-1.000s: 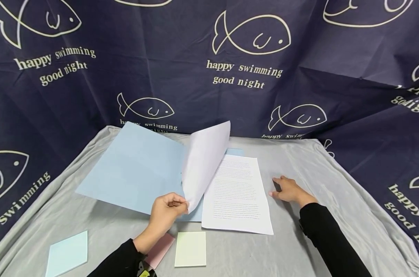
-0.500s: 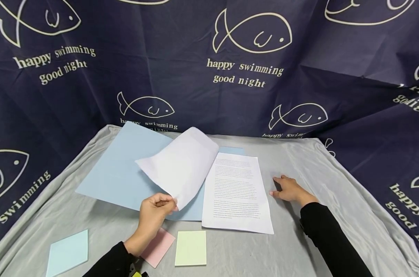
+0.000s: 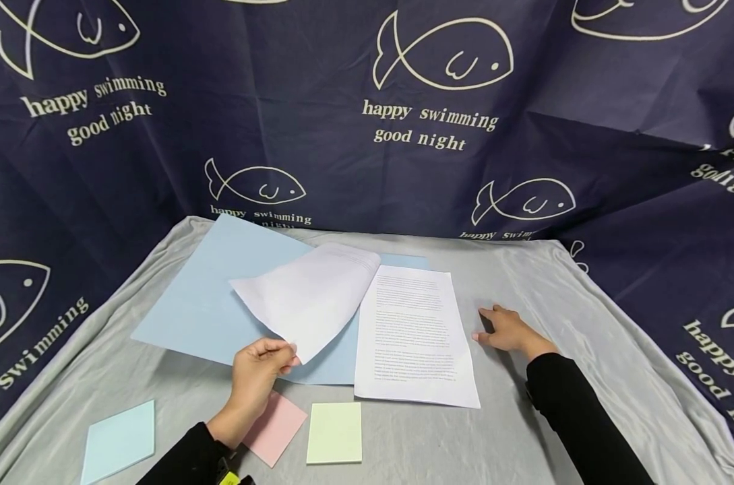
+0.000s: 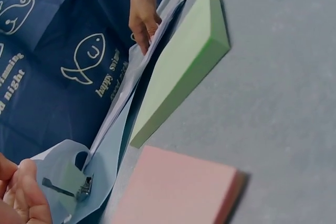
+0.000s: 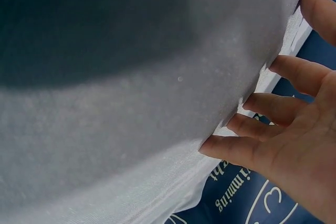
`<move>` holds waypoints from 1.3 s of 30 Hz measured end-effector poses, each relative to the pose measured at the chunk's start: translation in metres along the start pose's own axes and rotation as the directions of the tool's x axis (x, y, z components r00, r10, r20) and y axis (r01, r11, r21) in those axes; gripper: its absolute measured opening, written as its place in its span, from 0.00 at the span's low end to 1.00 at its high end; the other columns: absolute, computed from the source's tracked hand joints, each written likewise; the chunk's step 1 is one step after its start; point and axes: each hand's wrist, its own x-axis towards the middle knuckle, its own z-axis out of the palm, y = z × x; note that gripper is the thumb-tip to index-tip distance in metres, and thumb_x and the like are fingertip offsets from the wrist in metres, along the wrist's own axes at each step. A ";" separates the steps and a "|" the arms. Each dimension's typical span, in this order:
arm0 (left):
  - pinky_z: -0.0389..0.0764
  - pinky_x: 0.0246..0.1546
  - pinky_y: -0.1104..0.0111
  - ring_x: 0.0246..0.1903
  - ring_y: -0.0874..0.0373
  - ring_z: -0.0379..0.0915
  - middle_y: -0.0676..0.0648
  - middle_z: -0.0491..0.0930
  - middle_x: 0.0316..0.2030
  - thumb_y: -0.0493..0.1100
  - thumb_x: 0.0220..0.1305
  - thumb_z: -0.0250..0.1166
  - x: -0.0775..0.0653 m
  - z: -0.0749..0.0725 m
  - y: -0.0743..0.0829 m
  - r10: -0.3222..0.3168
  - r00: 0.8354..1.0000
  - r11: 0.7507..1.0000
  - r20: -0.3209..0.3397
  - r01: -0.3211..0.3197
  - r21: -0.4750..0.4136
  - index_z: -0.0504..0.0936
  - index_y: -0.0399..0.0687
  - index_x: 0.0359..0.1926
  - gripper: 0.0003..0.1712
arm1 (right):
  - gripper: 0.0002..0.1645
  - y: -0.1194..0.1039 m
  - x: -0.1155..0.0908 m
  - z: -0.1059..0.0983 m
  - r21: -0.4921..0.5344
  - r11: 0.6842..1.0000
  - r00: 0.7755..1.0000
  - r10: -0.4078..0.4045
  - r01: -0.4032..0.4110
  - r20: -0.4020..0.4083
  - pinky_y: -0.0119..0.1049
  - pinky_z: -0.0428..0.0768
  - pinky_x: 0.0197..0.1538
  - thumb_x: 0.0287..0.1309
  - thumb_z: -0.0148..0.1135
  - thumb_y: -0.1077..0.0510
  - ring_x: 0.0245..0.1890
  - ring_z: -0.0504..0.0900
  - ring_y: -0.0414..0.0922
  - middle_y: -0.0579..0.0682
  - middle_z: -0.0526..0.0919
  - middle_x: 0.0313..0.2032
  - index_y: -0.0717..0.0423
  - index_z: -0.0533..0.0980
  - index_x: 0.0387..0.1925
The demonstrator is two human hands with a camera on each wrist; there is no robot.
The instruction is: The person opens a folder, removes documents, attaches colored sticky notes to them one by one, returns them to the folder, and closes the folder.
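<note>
Printed page [image 3: 416, 337], illegibly small lettering [image 3: 414, 364]

On the counter [image 3: 439, 444], the folder [image 3: 203, 306] spreads beyond the left hand [image 3: 254, 377] and to its left. The turned page [image 3: 309, 293] rises from the left hand's fingertips, away from the person and over the folder. Between the hands lies the stack of pages [image 3: 412, 337], partly on the folder; the right hand [image 3: 507, 330] rests just right of it, apart. Nearer the person, the first notepad [image 3: 276, 431] sits beside the left wrist, partly behind it, with the second notepad [image 3: 335, 433] just to its right. The third notepad [image 3: 119, 441] lies left of the left forearm. The curtain [image 3: 342, 168] hangs beyond both hands.
</note>
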 end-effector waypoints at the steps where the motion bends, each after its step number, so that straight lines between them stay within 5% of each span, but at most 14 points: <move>1: 0.78 0.24 0.71 0.21 0.59 0.79 0.46 0.81 0.20 0.23 0.54 0.60 0.000 -0.001 0.000 -0.009 1.000 1.000 -0.001 0.009 -0.010 0.79 0.28 0.30 0.03 | 0.42 0.000 0.000 0.000 -0.001 1.000 1.000 -0.005 0.005 -0.001 0.63 0.58 0.56 0.56 0.62 0.49 0.57 0.55 0.77 0.83 0.54 0.58 0.77 0.61 0.60; 11: 0.78 0.22 0.73 0.20 0.60 0.79 0.46 0.82 0.23 0.24 0.56 0.60 0.001 -0.008 0.006 -0.106 0.993 0.991 -0.048 0.101 -0.091 0.76 0.31 0.32 0.03 | 0.41 -0.001 -0.003 -0.002 0.002 1.000 1.000 -0.021 0.021 -0.007 0.64 0.58 0.55 0.56 0.62 0.50 0.57 0.55 0.78 0.83 0.55 0.57 0.77 0.61 0.60; 17: 0.79 0.24 0.70 0.19 0.60 0.79 0.47 0.83 0.25 0.25 0.57 0.60 0.000 -0.009 0.006 -0.106 0.993 0.992 -0.058 0.102 -0.074 0.73 0.27 0.38 0.08 | 0.41 -0.002 -0.003 -0.002 0.005 1.000 1.000 -0.023 0.023 -0.015 0.64 0.58 0.55 0.56 0.62 0.50 0.56 0.55 0.78 0.83 0.55 0.57 0.78 0.62 0.59; 28: 0.79 0.20 0.68 0.15 0.57 0.77 0.39 0.80 0.23 0.29 0.55 0.66 -0.007 -0.007 0.009 -0.005 0.995 1.000 -0.101 0.003 -0.020 0.75 0.24 0.35 0.10 | 0.41 0.000 -0.001 -0.001 -0.011 0.999 0.999 -0.031 0.031 -0.017 0.63 0.58 0.56 0.56 0.62 0.51 0.57 0.56 0.76 0.83 0.56 0.56 0.78 0.62 0.59; 34: 0.78 0.17 0.68 0.14 0.56 0.76 0.34 0.79 0.25 0.28 0.53 0.66 -0.006 -0.007 0.008 0.036 0.994 0.999 -0.106 -0.036 -0.002 0.78 0.32 0.29 0.04 | 0.41 0.000 -0.003 -0.002 -0.014 0.999 0.999 -0.035 0.035 -0.015 0.63 0.59 0.55 0.55 0.63 0.49 0.56 0.56 0.77 0.84 0.57 0.56 0.78 0.62 0.58; 37: 0.78 0.16 0.68 0.15 0.56 0.76 0.31 0.79 0.27 0.30 0.53 0.67 -0.007 -0.008 0.009 0.094 0.990 0.995 -0.105 -0.089 0.051 0.79 0.34 0.28 0.04 | 0.41 0.001 -0.002 0.000 -0.011 0.999 0.999 -0.030 0.030 -0.013 0.63 0.59 0.55 0.55 0.62 0.50 0.56 0.56 0.77 0.83 0.56 0.56 0.78 0.62 0.59; 39: 0.77 0.15 0.69 0.15 0.57 0.76 0.35 0.79 0.25 0.32 0.53 0.68 -0.007 -0.010 0.008 0.186 0.980 0.978 -0.066 -0.178 0.110 0.79 0.33 0.28 0.06 | 0.41 0.001 -0.001 0.000 -0.008 1.000 1.000 -0.023 0.023 -0.011 0.64 0.58 0.55 0.56 0.62 0.50 0.56 0.55 0.77 0.83 0.56 0.57 0.77 0.62 0.59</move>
